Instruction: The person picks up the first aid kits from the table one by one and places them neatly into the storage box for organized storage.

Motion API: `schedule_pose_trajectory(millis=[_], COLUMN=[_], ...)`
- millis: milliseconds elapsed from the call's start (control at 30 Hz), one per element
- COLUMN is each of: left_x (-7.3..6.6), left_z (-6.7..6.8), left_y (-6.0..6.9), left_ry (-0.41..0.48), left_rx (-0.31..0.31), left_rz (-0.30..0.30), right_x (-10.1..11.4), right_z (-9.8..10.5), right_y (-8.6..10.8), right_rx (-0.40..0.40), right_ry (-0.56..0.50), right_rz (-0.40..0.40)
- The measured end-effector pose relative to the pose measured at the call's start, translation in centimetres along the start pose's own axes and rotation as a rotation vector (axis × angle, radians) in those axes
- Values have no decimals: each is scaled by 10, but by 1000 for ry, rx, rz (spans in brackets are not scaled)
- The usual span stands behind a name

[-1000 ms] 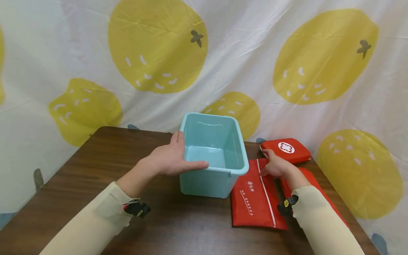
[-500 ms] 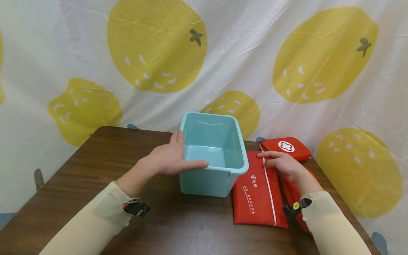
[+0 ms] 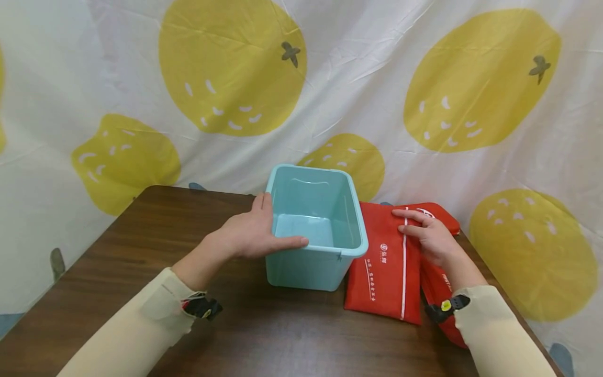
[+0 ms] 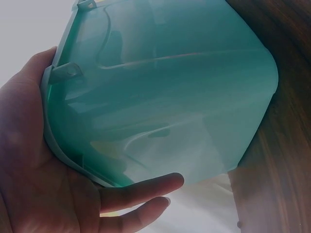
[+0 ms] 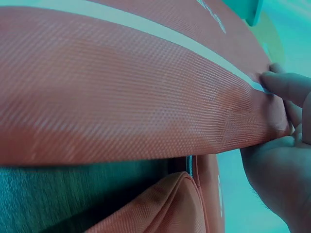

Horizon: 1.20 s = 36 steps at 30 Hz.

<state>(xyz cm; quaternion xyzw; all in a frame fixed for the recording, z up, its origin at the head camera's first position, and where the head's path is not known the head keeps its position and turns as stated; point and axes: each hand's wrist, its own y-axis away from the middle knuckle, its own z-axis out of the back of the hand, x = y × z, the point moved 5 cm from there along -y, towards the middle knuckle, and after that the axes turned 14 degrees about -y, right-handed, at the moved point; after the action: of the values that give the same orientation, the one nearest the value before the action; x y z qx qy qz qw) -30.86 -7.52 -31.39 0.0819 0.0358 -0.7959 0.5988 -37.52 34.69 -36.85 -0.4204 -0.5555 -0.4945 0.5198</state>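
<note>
A light blue plastic bin (image 3: 301, 269) stands in the middle of the table with its inside visible. My left hand (image 3: 249, 230) rests against its near left corner, thumb along the front rim and straight fingers along the left side. In the left wrist view, the palm touches the bin's rim (image 4: 47, 104). My right hand (image 3: 435, 238) pinches the far right corner of a flat red pouch (image 3: 383, 267) with a white stripe and white print. In the right wrist view the pouch (image 5: 131, 92) is raised above the things under it.
A red case (image 3: 443, 212) with a white emblem lies at the back right, partly hidden by my right hand. Another red bag (image 3: 435, 283) with white lettering lies under my right wrist. A lemon-print cloth (image 3: 348, 63) hangs behind the wooden table (image 3: 264, 335).
My right hand has taken hold of the flat red pouch at its corner and raised it, shifting it away from me over part of the emblem case. My left hand and the bin stay put.
</note>
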Motion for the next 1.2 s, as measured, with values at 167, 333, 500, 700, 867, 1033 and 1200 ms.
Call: schedule_pose_trajectory(millis=[167,333,500,700,867,1033,1200], left_x=[-1,0,-1,0,1,1,1], left_z=[-1,-1,-1,-1,-2,-2,-1], left_y=[-1,-1,-1,-1,-1,0,0], left_ry=[-2,6,5,6,11,18,19], left_rx=[-4,-3,-2,-6,-4,-6,-5], left_rz=[-1,-1,-2,2,6,9,8], right_x=[4,8,20,40,54,64,74], right_z=[4,10,10,8,7,5,5], right_y=[4,7,14,25,34,41,45], right_rx=[-43,-87,-112,-113,-122,-127,-125], right_ry=[-44,-91,-89,-120,-123,-118,-171], right_rz=[55,101,165,216,237,253,260])
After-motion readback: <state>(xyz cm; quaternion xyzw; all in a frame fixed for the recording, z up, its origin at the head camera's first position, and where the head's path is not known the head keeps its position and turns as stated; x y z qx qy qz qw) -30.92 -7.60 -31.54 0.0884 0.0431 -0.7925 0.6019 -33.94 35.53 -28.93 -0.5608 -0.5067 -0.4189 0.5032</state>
